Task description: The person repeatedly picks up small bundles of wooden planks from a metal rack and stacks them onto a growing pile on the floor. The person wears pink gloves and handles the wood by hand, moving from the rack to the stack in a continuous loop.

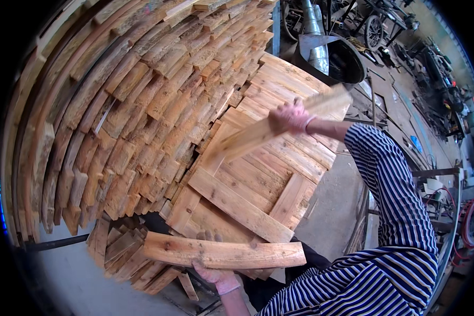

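Both of my hands wear pinkish work gloves. My right hand (290, 117) is closed around the middle of a wooden board (329, 102), which is lifted and tilted, its far end blurred by motion. My left hand (218, 276) grips a shorter wooden plank (195, 252) from its near side, fingertips showing over the far edge. Beneath them lies a panel of boards (271, 168) set side by side. Across that panel's near part rests a loose plank (242, 204), and a short crosspiece (292, 199) lies toward its right side.
A tall stack of rough-edged boards (137, 100) fills the left, close against the panel. Below it lies a pile of short offcuts (129, 258). Beyond the panel stands a dark round tub (347, 60) with a metal duct (317, 47). Red hoses (466, 226) hang at the right.
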Demonstrator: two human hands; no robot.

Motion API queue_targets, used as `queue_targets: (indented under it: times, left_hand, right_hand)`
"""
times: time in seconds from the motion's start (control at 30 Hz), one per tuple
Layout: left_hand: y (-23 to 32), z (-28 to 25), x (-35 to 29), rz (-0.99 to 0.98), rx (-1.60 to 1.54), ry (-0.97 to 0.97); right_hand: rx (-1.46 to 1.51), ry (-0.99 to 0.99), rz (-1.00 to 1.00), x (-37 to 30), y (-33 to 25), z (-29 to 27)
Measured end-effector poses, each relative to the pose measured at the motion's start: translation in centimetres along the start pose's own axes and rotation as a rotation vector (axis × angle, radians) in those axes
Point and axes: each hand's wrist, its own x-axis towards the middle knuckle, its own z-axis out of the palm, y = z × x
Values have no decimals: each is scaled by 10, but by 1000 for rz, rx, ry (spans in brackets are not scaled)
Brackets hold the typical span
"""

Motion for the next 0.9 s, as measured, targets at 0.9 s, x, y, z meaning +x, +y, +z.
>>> queue_targets:
  times: [0.9]
  left_hand:
    - [-104, 84, 95, -210, -185, 69]
  right_hand:
    - [866, -43, -532, 105, -51, 29]
